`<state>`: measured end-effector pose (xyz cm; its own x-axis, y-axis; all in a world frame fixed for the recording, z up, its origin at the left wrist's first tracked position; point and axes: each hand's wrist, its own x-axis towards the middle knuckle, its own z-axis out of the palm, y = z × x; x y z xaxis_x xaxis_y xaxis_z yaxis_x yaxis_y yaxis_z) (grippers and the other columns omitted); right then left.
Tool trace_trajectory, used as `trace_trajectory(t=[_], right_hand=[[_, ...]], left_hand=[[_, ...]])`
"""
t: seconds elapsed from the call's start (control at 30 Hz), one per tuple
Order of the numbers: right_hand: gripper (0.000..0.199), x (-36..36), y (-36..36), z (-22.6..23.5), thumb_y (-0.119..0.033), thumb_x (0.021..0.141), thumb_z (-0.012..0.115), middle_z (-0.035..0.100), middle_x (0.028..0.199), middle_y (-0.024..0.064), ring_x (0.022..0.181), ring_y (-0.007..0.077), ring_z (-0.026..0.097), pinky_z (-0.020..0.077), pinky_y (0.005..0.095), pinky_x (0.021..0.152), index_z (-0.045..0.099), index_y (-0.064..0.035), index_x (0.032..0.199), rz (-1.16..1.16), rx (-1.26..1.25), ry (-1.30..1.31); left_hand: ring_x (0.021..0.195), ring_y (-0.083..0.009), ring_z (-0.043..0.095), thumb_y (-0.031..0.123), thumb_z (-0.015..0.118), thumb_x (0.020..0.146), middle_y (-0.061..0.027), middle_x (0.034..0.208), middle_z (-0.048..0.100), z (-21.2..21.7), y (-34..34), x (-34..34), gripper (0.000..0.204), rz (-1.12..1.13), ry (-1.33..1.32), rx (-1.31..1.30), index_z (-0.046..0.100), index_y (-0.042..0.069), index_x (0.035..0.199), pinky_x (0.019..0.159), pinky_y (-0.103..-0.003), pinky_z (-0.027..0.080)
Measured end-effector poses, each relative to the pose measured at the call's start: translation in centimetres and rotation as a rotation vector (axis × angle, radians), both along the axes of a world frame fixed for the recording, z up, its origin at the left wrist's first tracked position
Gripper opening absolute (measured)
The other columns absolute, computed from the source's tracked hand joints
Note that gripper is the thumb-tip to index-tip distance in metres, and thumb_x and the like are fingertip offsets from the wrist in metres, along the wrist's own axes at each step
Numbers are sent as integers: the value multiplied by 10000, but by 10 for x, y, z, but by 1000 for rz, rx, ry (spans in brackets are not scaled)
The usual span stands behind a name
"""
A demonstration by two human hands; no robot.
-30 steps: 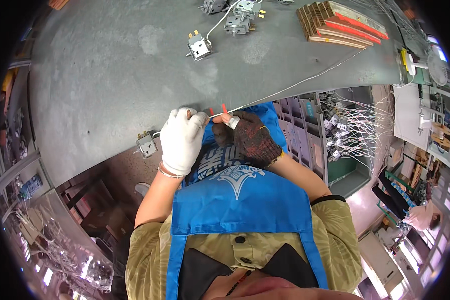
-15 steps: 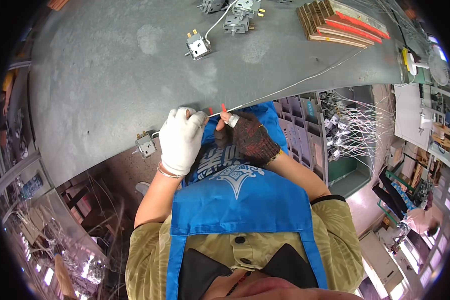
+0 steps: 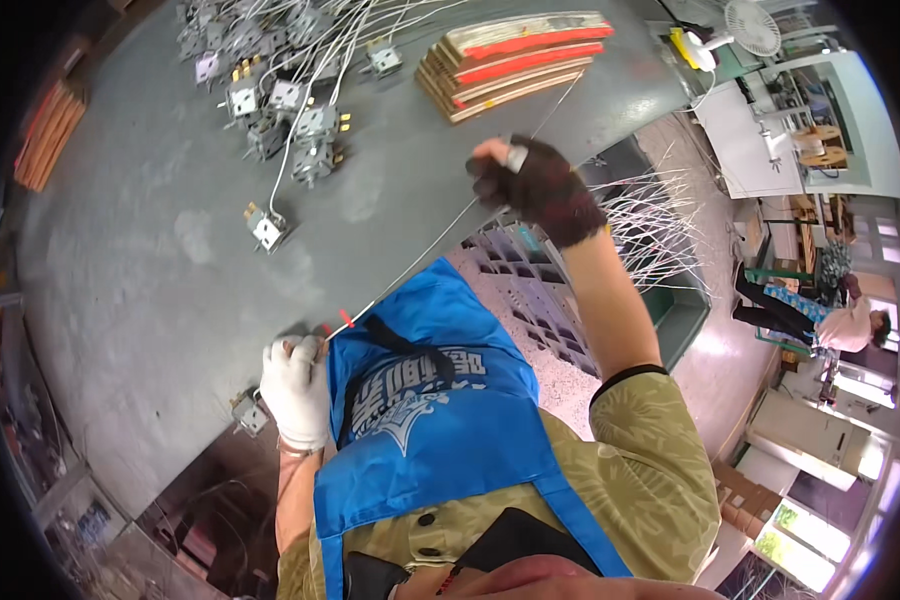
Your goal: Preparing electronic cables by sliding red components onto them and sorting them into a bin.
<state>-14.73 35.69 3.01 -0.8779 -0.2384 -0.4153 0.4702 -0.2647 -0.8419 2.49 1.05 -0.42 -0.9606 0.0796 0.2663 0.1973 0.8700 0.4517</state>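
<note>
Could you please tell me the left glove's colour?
The left glove is white, showing best in the head view.

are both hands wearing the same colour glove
No, the left hand wears a white glove, while the right hand wears a dark glove.

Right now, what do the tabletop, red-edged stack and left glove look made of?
Tabletop: matte grey, pale smudges; sheet metal or coated board, can't tell.
Red-edged stack: probably wood or plywood; brown, layered sides, red-coloured edges.
Left glove: likely fabric; matte white, soft, close-fitting.
</note>
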Motion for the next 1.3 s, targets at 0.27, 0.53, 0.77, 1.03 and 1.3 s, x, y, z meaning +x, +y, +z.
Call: trace_trajectory(t=[0.27,0.53,0.77,1.03,1.3], right_hand=[[279,-65,8,-11,-251,891,708,667,863,86,672,187,610,473,296,552,648,-19,1033,-37,49,-183],[217,-25,-28,8,-232,877,716,644,744,58,576,139,574,412,263,495,658,-34,943,-42,186,213],[232,113,-112,-5,-233,939,651,675,797,60,630,129,595,442,259,543,710,-25,1023,414,113,-212],[314,133,-156,-32,-247,1004,565,699,936,59,738,100,618,499,254,657,668,-24,1199,456,4,-270],[313,124,-159,-31,-302,984,589,681,749,48,659,104,625,475,251,575,720,-22,1034,511,131,-177]], left_hand=[[795,-283,587,89,779,741,-66,849,590,-5,0,-4,193,-5,13,8,655,124,884,647,-385,509],[800,-288,589,73,746,748,-57,861,590,10,4,-5,176,20,-17,-8,662,126,893,652,-383,501],[769,-253,584,121,732,739,-45,843,583,-5,0,-9,154,15,12,-16,670,144,878,620,-364,502],[779,-249,583,123,709,730,-40,839,571,-7,-3,-1,157,21,12,-25,678,151,882,625,-360,502],[780,-230,583,112,689,740,-31,835,563,-3,-5,-2,255,10,-24,-62,719,193,980,627,-351,501]])
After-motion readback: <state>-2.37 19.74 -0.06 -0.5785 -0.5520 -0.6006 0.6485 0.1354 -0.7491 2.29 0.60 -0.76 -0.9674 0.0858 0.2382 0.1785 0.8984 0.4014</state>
